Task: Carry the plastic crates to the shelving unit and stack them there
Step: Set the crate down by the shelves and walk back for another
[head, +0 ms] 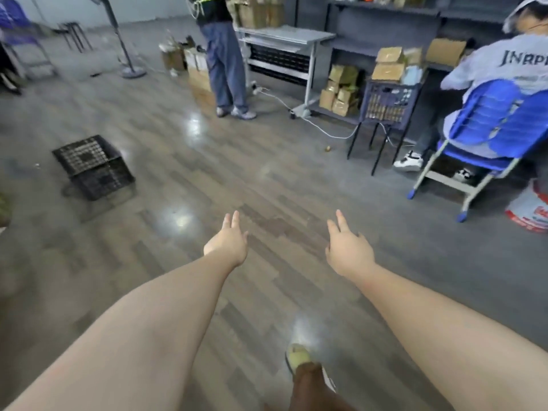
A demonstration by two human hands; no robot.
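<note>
A black plastic crate [94, 167] lies upside down on the wooden floor at the left, its lattice bottom facing up. My left hand [227, 242] and my right hand [347, 248] reach forward over bare floor, both empty with fingers extended. The crate is well to the left of and beyond my left hand. A dark shelving unit [385, 31] stands along the far right wall, holding cardboard boxes. Another dark crate [390, 102] full of small items rests on a stool by the shelving.
A person stands at the back [225, 60] beside a grey rolling table [284, 40]. Another person sits on a blue chair [489, 126] at the right. A fan stand [130, 69], a floor cable [320, 126] and a white bucket [530, 209] are nearby.
</note>
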